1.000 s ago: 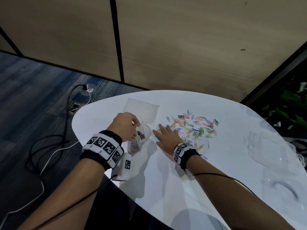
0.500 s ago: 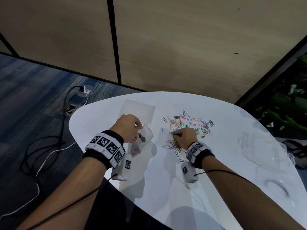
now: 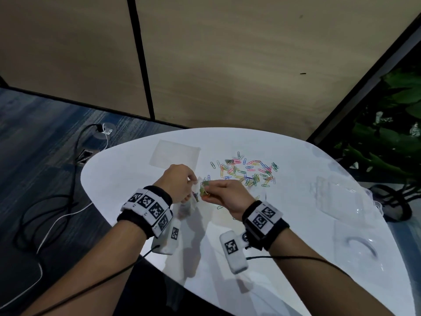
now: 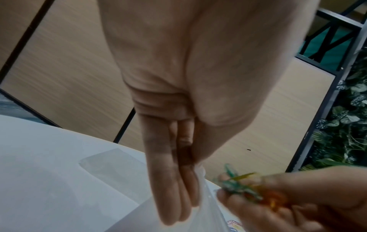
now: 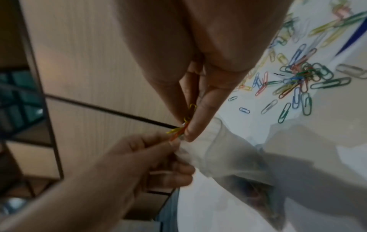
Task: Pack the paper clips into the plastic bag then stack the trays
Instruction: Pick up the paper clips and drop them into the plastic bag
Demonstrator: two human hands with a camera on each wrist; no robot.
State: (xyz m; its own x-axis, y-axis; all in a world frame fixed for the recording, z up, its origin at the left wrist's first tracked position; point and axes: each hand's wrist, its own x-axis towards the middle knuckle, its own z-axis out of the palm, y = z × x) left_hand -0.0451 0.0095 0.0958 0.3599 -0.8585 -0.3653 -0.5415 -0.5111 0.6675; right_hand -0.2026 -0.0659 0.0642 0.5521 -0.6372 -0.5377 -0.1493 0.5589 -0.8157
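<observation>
My left hand (image 3: 191,181) pinches the rim of a small clear plastic bag (image 3: 187,207), which hangs down to the white table with several clips inside. My right hand (image 3: 208,190) pinches a small bunch of coloured paper clips (image 3: 203,189) right at the bag's mouth. In the right wrist view the bunch (image 5: 183,125) sits between thumb and fingers, touching the bag's rim (image 5: 215,138). A loose pile of coloured paper clips (image 3: 248,172) lies on the table beyond my right hand. Two clear trays (image 3: 337,198) (image 3: 362,245) rest at the right of the table.
A second flat clear bag (image 3: 174,156) lies on the round white table (image 3: 227,258) behind my left hand. Cables (image 3: 75,169) run over the carpet on the left. Wood wall panels stand behind the table, and plants (image 3: 387,137) at the right.
My right hand closed on some clips at the near edge of the pile, lifted off the table and carried them left to the bag's mouth. The left hand kept holding the bag.
</observation>
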